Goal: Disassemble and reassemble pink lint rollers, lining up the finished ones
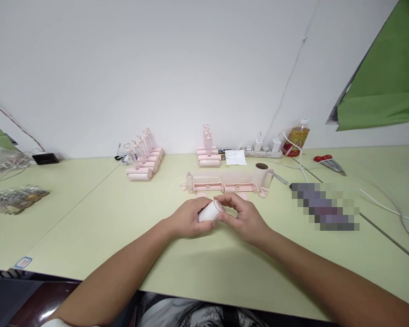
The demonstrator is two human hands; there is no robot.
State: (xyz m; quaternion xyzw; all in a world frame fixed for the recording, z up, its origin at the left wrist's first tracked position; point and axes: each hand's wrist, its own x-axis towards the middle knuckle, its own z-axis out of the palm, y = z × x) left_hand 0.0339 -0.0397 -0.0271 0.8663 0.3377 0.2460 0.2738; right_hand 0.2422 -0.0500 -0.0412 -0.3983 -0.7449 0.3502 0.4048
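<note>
Fingers of the left hand (190, 219) curl round a white roll (208, 212); thumb lies along the near side, the other fingers partly hidden. Right hand (248, 220) is half-curled, thumb and fingertips set about the roll's pinkish right end, the gap between them just the width of that end. The roll is tilted, over the near middle of the pale green table (191, 272).

Just beyond the hands, two open pink trays (207, 187) lie end to end, standing between the hands and the back of the table. A clear bottle (190, 183) stands at their left end; at the right, a hollow-cored roll (260, 173) and a second clear bottle (268, 179), leaning.

Farther back: a middle group of pink cases (209, 162), a longer row of pink cases (139, 175) to the left, clear bottles above both. A white paper (235, 157) lies before the power strip (266, 154); a drink bottle (296, 138) stands by its right end. Farther right, a red-handled tool (329, 163); nearer, a pixelated item (323, 209), unidentifiable.
</note>
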